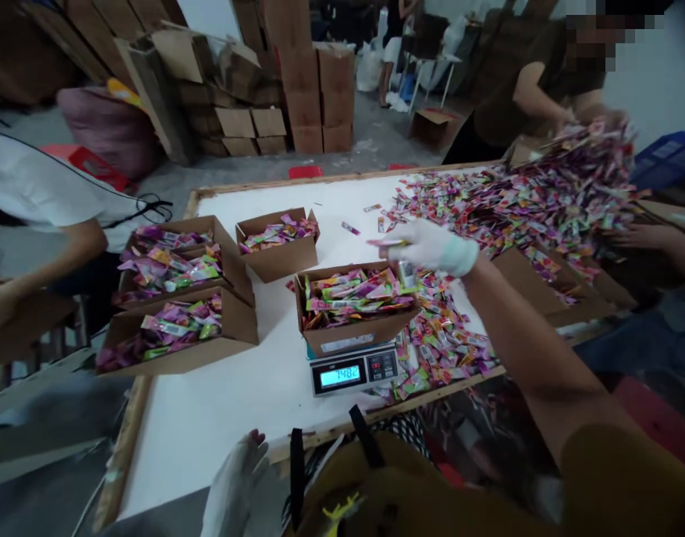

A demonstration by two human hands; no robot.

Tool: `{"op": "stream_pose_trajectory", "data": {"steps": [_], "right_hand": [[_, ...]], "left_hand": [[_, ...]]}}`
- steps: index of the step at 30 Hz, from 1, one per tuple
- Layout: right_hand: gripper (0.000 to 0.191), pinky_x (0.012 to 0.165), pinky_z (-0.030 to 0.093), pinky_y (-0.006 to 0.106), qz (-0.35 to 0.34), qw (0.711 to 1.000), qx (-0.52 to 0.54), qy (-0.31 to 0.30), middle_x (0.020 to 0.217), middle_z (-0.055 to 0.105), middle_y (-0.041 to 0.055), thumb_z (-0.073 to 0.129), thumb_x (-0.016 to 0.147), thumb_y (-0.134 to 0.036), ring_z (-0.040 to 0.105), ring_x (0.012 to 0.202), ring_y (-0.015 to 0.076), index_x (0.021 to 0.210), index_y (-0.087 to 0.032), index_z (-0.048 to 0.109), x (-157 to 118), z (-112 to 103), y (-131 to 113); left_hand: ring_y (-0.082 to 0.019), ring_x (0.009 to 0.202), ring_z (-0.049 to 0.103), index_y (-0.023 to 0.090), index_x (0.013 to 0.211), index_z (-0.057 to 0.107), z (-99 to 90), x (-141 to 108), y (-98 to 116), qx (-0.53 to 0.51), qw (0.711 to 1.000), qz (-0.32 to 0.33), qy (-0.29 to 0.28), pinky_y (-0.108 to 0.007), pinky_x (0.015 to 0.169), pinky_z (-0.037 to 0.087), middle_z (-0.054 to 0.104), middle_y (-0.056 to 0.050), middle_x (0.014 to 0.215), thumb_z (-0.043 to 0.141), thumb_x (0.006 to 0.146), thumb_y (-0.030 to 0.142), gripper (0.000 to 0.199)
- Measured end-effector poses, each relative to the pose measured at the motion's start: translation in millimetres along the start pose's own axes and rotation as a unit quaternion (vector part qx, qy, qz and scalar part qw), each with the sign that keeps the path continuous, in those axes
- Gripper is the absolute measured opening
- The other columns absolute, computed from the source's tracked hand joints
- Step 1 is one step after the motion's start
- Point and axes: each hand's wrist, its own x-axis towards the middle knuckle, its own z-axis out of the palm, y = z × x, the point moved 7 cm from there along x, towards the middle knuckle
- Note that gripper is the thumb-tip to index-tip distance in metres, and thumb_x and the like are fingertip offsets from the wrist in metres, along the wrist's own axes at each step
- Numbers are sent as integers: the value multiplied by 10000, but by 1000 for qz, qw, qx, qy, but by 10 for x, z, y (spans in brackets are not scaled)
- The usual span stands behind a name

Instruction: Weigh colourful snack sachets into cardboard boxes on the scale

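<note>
My right hand (431, 247), in a white glove, is closed on small colourful packets just above the right end of a cardboard box (342, 334). One packet (408, 274) hangs below the fingers; another pokes out to the left. The box is filled with similar packets (353, 293) and rests on a digital scale (382, 365) with a lit blue display (340, 377). Low in the view, my left hand (238, 477), also gloved, is by the table's front edge with fingers stretched out and nothing in it.
More filled boxes (197, 356) stand left on the white table (208, 425), with a smaller box (280, 259) behind. A large packet heap (521, 201) covers the right side, where a co-worker's hands (604, 119) handle packets. At left, another person's arm (57, 261) is near the boxes.
</note>
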Motion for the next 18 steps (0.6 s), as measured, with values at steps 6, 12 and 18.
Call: {"op": "stream_pose_trajectory", "data": {"steps": [6, 12, 18], "right_hand": [[321, 506, 421, 286, 95, 981, 41, 165, 649, 612, -4, 747, 848, -505, 517, 540, 126, 803, -207, 639, -776, -631, 341], [334, 539, 406, 310, 127, 939, 115, 297, 643, 562, -26, 848, 769, -499, 481, 549, 131, 847, -241, 651, -1171, -635, 554], [221, 677, 462, 334, 80, 971, 66, 215, 746, 636, 9, 778, 784, -408, 547, 702, 174, 800, -216, 671, -862, -251, 226]], "left_hand": [[-381, 1201, 699, 199, 990, 723, 258, -116, 129, 10, 999, 11, -32, -570, 1121, 510, 759, -154, 1162, 818, 650, 456, 437], [-332, 1099, 690, 176, 978, 736, 732, -124, 480, 25, 996, 34, -84, -588, 1148, 452, 745, -124, 1103, 901, 535, 510, 579], [-340, 1219, 669, 183, 1066, 733, 1282, -349, 1198, 68, 970, 190, -134, -553, 1130, 478, 712, -136, 1284, 795, 743, 590, 523]]}}
